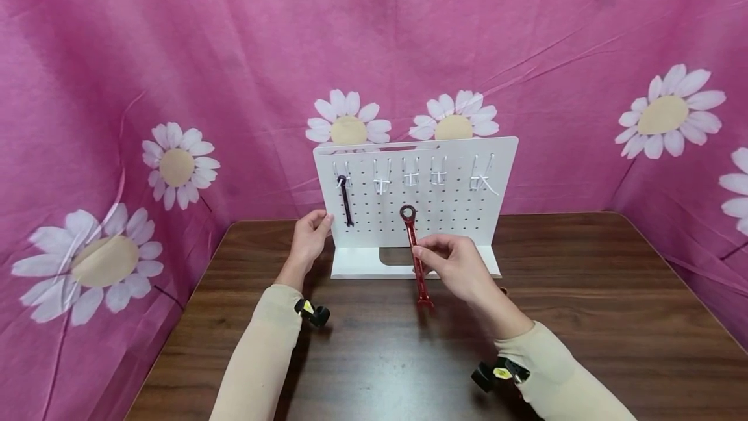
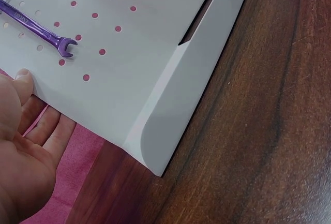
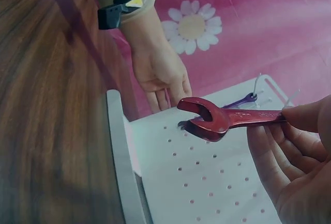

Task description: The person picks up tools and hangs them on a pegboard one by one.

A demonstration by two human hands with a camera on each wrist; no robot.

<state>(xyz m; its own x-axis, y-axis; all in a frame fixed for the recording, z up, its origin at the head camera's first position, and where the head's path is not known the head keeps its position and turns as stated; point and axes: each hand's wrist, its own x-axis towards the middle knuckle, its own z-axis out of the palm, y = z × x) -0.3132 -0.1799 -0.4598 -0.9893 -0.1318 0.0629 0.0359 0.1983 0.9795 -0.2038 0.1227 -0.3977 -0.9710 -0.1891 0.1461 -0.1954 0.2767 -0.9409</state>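
My right hand [image 1: 458, 265] pinches a red combination wrench [image 1: 416, 258] near the middle of its shaft. Its ring end points up in front of the pegboard, and its open-ended jaw [image 3: 207, 120] fills the middle of the right wrist view. At the left edge of the white pegboard [image 1: 374, 213], my left hand [image 1: 308, 239] holds the board, thumb on the front and fingers [image 2: 59, 133] partly behind it. A purple wrench [image 1: 346, 202] hangs by its ring end from the leftmost hook, its open end [image 2: 64, 47] downward.
Several white wire hooks, including one near the middle [image 1: 411, 177] and one at the far right [image 1: 482, 177], carry nothing. The board stands on a wooden table [image 1: 584, 291]. Behind rises a pink cloth [image 1: 374, 31] printed with daisies.
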